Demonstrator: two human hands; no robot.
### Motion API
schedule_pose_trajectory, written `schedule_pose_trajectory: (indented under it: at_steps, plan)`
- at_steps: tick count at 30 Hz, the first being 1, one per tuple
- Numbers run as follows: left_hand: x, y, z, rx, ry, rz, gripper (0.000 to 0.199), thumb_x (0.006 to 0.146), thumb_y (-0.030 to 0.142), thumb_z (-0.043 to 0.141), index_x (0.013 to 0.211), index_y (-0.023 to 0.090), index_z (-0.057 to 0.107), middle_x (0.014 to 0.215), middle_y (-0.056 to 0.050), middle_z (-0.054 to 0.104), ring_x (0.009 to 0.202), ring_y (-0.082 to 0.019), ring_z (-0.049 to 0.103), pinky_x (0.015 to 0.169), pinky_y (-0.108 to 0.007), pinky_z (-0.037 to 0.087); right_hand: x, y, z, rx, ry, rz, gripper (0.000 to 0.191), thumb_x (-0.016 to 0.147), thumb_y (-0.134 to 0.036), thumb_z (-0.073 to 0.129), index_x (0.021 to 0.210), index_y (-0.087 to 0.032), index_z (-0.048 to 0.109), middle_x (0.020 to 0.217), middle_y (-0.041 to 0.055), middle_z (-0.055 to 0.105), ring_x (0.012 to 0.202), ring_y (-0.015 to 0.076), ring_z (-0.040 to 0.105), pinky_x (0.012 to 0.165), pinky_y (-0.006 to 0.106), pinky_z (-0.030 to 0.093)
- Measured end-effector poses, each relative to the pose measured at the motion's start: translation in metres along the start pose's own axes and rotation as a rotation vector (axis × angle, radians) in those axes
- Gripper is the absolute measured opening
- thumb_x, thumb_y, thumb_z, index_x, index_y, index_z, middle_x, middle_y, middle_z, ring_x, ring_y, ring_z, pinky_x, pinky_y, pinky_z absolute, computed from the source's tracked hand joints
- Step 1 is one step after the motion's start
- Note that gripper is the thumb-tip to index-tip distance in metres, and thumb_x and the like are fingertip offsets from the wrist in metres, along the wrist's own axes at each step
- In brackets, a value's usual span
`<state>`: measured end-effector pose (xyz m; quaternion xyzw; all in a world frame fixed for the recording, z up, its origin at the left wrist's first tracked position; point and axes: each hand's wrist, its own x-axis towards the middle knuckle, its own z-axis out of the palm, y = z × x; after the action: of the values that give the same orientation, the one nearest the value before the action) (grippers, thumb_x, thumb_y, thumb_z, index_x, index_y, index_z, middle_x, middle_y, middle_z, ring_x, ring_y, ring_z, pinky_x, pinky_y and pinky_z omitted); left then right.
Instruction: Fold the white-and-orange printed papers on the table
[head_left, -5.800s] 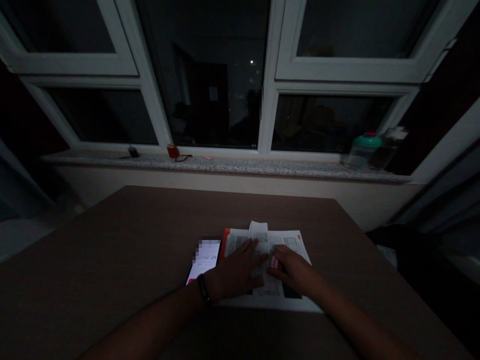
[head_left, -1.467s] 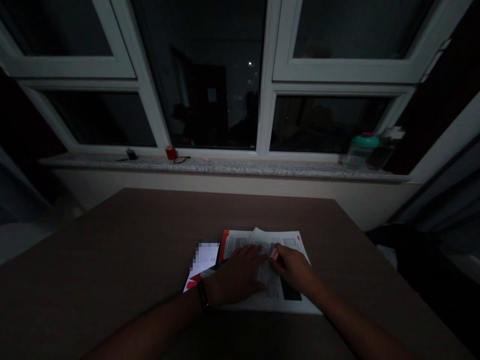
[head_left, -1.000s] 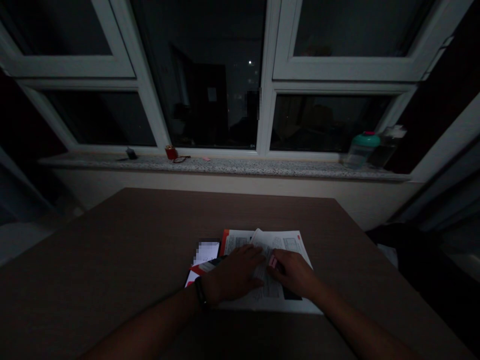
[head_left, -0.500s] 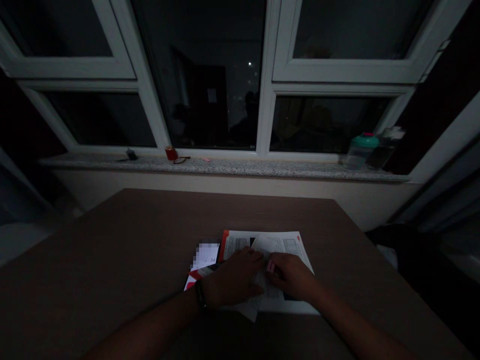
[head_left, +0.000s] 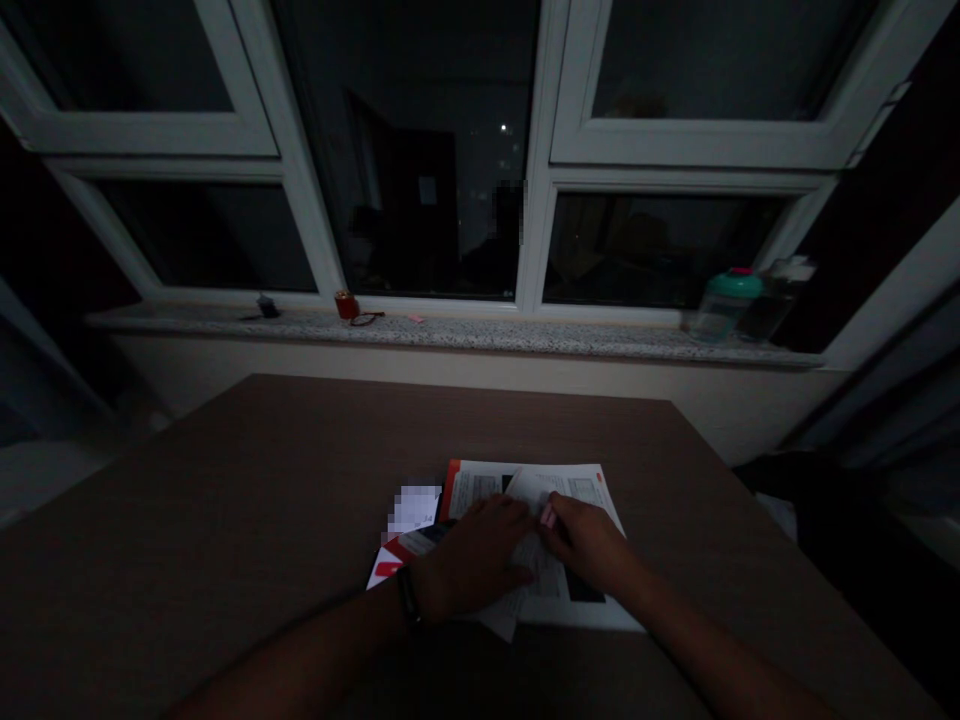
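My left hand (head_left: 486, 550), with a dark band on its wrist, lies flat on a loose printed sheet (head_left: 501, 618), fingers stretched out. That sheet rests at a slant over a printed booklet (head_left: 585, 482) with a red-orange left edge. Just right of it, my right hand (head_left: 589, 538) is closed around a small pink eraser (head_left: 549, 516), held low over the paper. Fingers hide part of the eraser. Beside my left hand is a lit phone screen (head_left: 416, 508), partly covered by a red-and-white paper (head_left: 391, 558).
Everything lies on a brown wooden table (head_left: 300, 470). Beyond it, a speckled windowsill (head_left: 480, 338) carries a small red jar (head_left: 346, 305), a dark little object (head_left: 267, 306), a pink scrap (head_left: 416, 319), a teal-lidded bottle (head_left: 727, 302) and a clear bottle (head_left: 776, 300).
My right hand has shifted slightly up the page with the eraser. My left hand stays on the sheet. The whole view has moved a little.
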<state>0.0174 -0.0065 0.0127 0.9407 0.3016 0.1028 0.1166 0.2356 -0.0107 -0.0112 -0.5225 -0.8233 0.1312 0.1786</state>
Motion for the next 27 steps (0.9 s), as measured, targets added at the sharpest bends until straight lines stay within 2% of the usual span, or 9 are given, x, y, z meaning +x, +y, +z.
schedule_pose_trajectory:
  at_steps: [4,11,16,21,24,27]
  plan:
    - [-0.002,-0.002,0.007,0.006,0.005,-0.01,0.066,0.088,0.033,0.07,0.144,0.019,0.036,0.148,-0.012,0.042,0.138,-0.031,0.035,0.114,-0.047,0.028,-0.002,-0.001,0.0,0.004,-0.052,-0.116,0.003,0.085,-0.021,0.057,0.085,-0.021,0.053,0.08,0.0018,0.065,0.076,0.0178,0.062,0.067,0.025,0.038]
    - [-0.002,-0.005,0.009,0.019,-0.027,-0.021,0.063,0.092,0.036,0.063,0.147,0.023,0.034,0.151,-0.01,0.04,0.141,-0.03,0.032,0.114,-0.047,0.027,0.005,0.003,0.004,0.006,0.031,0.101,0.003,0.09,-0.021,0.053,0.093,-0.021,0.054,0.088,0.0048,0.068,0.082,0.0187,0.065,0.071,0.024,0.04]
    - [-0.002,-0.004,0.008,0.021,-0.03,-0.034,0.06,0.094,0.038,0.061,0.146,0.024,0.035,0.152,-0.009,0.039,0.142,-0.029,0.03,0.114,-0.047,0.026,0.007,0.007,0.007,-0.018,0.1,0.149,0.003,0.092,-0.023,0.051,0.091,-0.021,0.054,0.085,0.0042,0.068,0.081,0.0187,0.066,0.071,0.025,0.04]
    - [-0.001,-0.004,0.004,0.013,-0.03,-0.01,0.063,0.09,0.036,0.067,0.144,0.025,0.038,0.149,-0.009,0.043,0.138,-0.03,0.036,0.113,-0.047,0.029,0.002,0.004,0.004,-0.021,0.048,0.059,0.006,0.091,-0.026,0.053,0.089,-0.021,0.056,0.085,0.0041,0.067,0.08,0.0187,0.064,0.069,0.025,0.04]
    - [0.001,-0.001,-0.002,-0.005,-0.015,0.009,0.052,0.089,0.033,0.069,0.136,0.023,0.046,0.135,-0.008,0.053,0.129,-0.028,0.044,0.109,-0.044,0.033,0.001,0.002,0.001,-0.023,0.008,-0.005,0.006,0.089,-0.026,0.055,0.088,-0.021,0.056,0.083,0.0032,0.066,0.078,0.0183,0.063,0.069,0.025,0.039]
    - [0.003,0.002,-0.006,-0.007,-0.03,0.019,0.04,0.088,0.032,0.07,0.124,0.021,0.054,0.125,-0.008,0.057,0.121,-0.028,0.049,0.106,-0.043,0.036,0.0,0.001,0.0,-0.003,-0.038,-0.058,0.002,0.087,-0.023,0.057,0.087,-0.021,0.057,0.078,0.0009,0.065,0.075,0.0168,0.062,0.068,0.024,0.039]
